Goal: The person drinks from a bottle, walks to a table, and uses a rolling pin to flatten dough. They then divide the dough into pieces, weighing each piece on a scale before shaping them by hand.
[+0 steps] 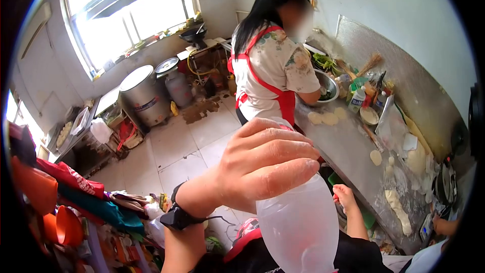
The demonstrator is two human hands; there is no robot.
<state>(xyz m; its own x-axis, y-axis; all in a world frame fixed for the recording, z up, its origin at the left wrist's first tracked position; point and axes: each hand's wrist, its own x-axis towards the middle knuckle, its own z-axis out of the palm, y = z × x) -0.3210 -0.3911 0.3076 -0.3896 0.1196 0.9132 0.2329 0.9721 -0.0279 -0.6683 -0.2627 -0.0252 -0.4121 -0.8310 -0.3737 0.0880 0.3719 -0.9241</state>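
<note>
My left hand [268, 164] is raised close to the camera, its fingers wrapped round a translucent whitish plastic bottle [299, 225]. The bottle tilts toward me, and its near end runs off the bottom of the view. Pale flour dust shows on the fingers, and a black band [178, 216] circles the wrist. Lower and farther off, my right hand [345, 197] hangs beside the front edge of the metal worktable [348, 149]. Its fingers are curled, with a small red bit by them that I cannot make out.
A person in a red apron [273, 65] stands at the worktable by a metal bowl [327, 87]. Dough rounds [329, 118] and a dough roll [398, 212] lie on it. Another person's hand [445, 226] is at far right. A large steel pot [145, 96] stands back left.
</note>
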